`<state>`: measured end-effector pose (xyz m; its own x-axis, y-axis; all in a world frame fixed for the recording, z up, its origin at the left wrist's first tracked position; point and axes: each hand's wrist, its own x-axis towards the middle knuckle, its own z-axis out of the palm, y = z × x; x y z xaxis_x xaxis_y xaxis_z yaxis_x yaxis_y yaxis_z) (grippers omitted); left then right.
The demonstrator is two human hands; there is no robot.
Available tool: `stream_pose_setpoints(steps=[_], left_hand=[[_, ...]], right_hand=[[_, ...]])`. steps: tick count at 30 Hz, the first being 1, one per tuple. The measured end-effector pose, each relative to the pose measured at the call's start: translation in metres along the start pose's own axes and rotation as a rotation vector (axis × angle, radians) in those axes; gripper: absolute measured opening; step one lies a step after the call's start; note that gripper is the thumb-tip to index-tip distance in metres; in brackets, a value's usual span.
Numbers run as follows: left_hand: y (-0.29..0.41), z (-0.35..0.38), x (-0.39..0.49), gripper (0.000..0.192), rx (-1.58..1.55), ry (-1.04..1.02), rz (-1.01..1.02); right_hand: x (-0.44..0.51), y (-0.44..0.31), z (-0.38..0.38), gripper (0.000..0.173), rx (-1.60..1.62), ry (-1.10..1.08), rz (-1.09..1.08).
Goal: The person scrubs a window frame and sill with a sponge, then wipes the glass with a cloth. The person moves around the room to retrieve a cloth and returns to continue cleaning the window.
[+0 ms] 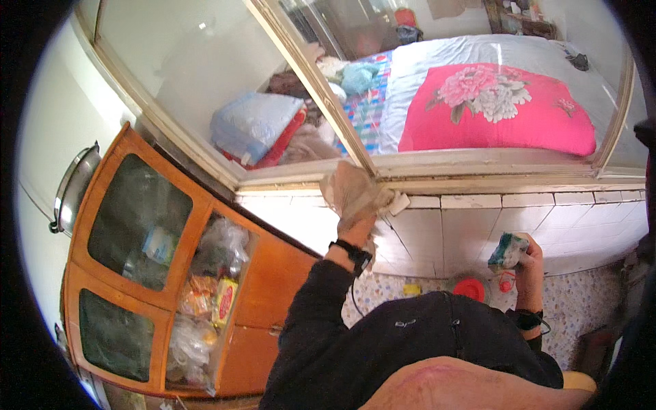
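My left hand [353,197], blurred, presses on the narrow sill below a framed window, near the foot of the wooden mullion [333,102]. It grips a pale, crumpled cloth [383,199], whose folds are partly hidden by the hand. In my right hand [533,256] is a green-and-white sponge [508,252], held in front of the white tiled wall [466,230] and apart from it. The window glass [205,56] rises above the sill [487,183]. Black bands circle both my wrists.
To the left stands an orange-brown wooden cabinet [277,277] holding plastic bags and packets. A metal basin [77,179] is beside it. On the speckled floor [379,292] are a red round container [469,290] and a yellow object [411,289]. Beyond the glass, pink floral bedding [497,107] lies on a bed.
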<state>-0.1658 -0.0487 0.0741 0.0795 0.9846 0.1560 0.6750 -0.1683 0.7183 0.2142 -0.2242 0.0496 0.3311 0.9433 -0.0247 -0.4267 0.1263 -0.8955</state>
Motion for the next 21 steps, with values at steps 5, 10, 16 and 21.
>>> stream_pose_setpoints(steps=[5, 10, 16, 21], left_hand=[[0.104, -0.072, 0.033, 0.061, 0.56, 0.083, 0.348], [0.202, -0.179, 0.086, 0.055, 0.813, 0.405, 0.694], [0.278, -0.269, 0.162, 0.051, 0.835, 0.937, 0.908], [0.279, -0.25, 0.194, 0.048, 0.812, 1.004, 0.909]], right_hand=[[-0.006, -0.017, 0.014, 0.025, -0.12, 0.014, -0.017], [-0.007, -0.02, 0.023, 0.022, -0.041, -0.056, -0.037], [-0.003, -0.017, 0.019, 0.024, -0.092, -0.035, -0.088], [-0.002, -0.012, 0.009, 0.026, -0.055, 0.037, -0.085]])
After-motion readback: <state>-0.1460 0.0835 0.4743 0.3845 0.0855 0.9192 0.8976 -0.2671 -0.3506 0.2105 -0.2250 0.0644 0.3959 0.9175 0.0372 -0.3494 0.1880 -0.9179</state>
